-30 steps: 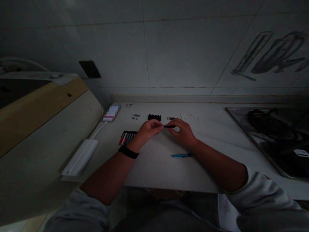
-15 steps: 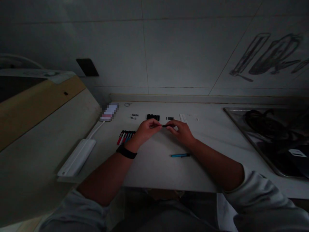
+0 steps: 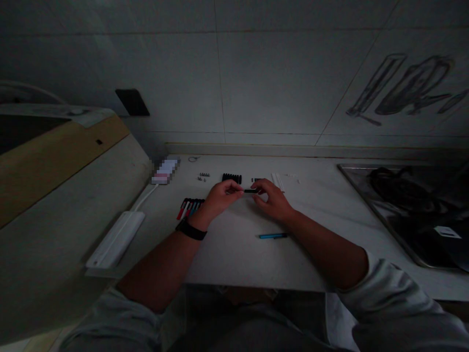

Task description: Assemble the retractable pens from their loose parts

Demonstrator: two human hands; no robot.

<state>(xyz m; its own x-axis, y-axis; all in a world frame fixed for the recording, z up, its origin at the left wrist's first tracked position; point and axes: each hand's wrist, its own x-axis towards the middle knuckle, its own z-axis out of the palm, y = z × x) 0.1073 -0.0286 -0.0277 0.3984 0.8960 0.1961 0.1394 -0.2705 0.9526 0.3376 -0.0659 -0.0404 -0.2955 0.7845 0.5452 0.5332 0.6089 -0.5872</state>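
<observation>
While left hand [image 3: 222, 196] and right hand [image 3: 271, 199] are still holding the stick [image 3: 251, 190], little is changing: fingers [image 3: 238, 191] are staying clamped on its ends.

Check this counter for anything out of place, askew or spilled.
Nothing looks spilled or broken. One blue pen lies alone by the right forearm, apart from the neat rows of coloured pens and black parts. Dark scribbles mark the wall tile at right. The left hand and right hand pinch a short black piece.

No writing can be read anywhere here. The dark scrawl [image 3: 403, 85] on the wall tile [image 3: 421, 41] forms no legible letters.
</observation>
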